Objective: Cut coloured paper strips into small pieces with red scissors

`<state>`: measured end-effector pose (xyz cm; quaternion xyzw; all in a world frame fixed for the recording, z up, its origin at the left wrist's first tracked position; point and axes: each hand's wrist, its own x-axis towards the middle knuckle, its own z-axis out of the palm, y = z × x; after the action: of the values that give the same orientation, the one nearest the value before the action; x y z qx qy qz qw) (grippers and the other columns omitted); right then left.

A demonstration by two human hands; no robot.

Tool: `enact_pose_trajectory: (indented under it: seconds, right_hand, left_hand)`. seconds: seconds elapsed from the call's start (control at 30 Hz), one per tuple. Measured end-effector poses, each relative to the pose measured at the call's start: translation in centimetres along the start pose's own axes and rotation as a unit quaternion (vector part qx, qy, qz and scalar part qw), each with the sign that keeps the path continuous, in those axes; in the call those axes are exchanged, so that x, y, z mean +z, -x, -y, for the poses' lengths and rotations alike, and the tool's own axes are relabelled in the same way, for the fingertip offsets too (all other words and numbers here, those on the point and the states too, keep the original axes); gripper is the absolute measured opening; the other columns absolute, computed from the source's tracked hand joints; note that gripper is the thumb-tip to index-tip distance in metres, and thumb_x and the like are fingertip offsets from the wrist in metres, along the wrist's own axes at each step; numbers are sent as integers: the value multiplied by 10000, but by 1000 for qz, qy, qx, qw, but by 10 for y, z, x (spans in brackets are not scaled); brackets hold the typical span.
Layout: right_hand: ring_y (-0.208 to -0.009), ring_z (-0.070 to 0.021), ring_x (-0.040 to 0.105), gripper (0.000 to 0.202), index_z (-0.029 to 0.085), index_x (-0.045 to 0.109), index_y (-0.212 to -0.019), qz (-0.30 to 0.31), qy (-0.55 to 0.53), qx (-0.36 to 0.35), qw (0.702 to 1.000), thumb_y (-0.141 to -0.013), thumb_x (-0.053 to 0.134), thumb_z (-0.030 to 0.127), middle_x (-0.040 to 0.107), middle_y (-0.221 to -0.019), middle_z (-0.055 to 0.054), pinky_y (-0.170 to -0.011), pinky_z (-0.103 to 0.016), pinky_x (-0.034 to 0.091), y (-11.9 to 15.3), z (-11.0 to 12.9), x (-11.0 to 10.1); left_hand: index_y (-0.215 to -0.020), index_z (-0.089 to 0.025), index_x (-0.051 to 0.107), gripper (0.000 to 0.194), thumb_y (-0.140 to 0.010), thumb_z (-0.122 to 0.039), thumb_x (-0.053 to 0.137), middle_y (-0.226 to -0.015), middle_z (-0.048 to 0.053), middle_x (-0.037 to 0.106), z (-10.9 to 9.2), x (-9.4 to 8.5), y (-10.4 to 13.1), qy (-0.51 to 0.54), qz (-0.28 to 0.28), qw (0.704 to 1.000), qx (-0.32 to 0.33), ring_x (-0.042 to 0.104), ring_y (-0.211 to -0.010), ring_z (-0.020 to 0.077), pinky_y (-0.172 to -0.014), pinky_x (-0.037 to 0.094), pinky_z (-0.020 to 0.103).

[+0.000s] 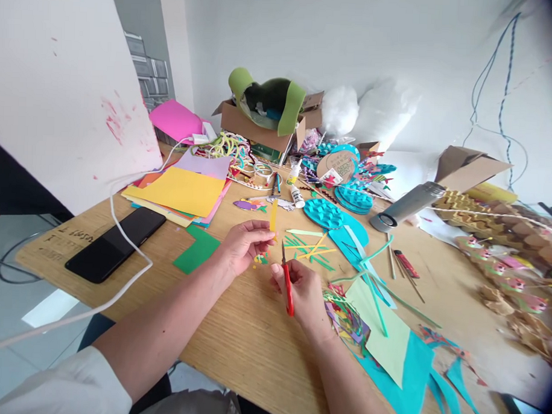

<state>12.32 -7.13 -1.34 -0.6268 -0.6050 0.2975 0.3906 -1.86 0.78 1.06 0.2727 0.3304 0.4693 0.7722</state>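
My left hand (246,244) pinches a narrow yellow paper strip (274,214) that stands upright from the fingertips. Close by on the right, my right hand (303,286) is closed around red-handled scissors (288,285), their blade tips pointing up near the strip's lower end. Whether the blades touch the paper I cannot tell. Small cut paper bits (259,259) lie under my left hand. Just beyond my right hand, green and yellow paper strips (313,249) are scattered on the table. A green paper piece (197,251) rests beside my left wrist.
On the wooden table (235,344), a black phone (116,243) and stacked coloured paper (181,191) lie left, crossed by a white cable (121,229). Glue bottles (297,197) stand behind the strips. A metal flask (407,207), paper scraps (349,318) and egg cartons (493,217) are right.
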Motion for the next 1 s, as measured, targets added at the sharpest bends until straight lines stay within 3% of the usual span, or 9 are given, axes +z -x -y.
enact_pose_trajectory:
  seconds: [0.1, 0.27, 0.47, 0.67, 1.0]
  right_hand:
    - [-450, -129, 489, 539, 179, 535, -577, -1, 25, 1, 1000, -741, 556, 693, 559, -485, -17, -420, -216, 342, -2, -2, 2]
    - [-427, -110, 456, 543, 170, 550, -585, 8, 43, -12, 999, -749, 547, 688, 557, -481, -13, -399, -208, 301, -2, -3, 2]
    - [-430, -113, 471, 519, 169, 553, -585, 14, 37, -2, 999, -746, 574, 662, 565, -489, -19, -397, -205, 309, -2, -2, 3]
    - [-429, -135, 513, 541, 167, 570, -580, 5, -8, 19, 1000, -714, 588, 691, 591, -496, -41, -389, -215, 352, -3, -2, 3]
    - [-393, -133, 516, 504, 180, 524, -591, 52, -120, 80, 988, -711, 620, 660, 622, -515, -48, -403, -235, 406, -2, 7, -1]
  left_hand:
    - [-763, -113, 653, 239, -551, -56, 750, -661, 23, 652, 0, 2, 1, -2, -27, 1000, 3, 549, -500, 63, -405, 362, 152]
    - [-794, -108, 658, 273, -544, -43, 747, -663, 26, 667, 2, 5, 3, 26, -48, 998, 23, 582, -527, 74, -520, 461, 178]
    - [-794, -106, 652, 301, -519, -59, 766, -672, 26, 680, 6, 7, 4, 21, -47, 998, 40, 609, -548, 85, -568, 492, 191]
    - [-759, -117, 627, 301, -509, -103, 794, -650, 15, 674, 10, 9, 6, -17, -38, 998, 55, 610, -541, 91, -547, 476, 192]
    - [-820, -125, 615, 355, -510, -104, 786, -620, -6, 645, 11, 11, 9, -30, -27, 998, 55, 597, -524, 96, -574, 472, 224]
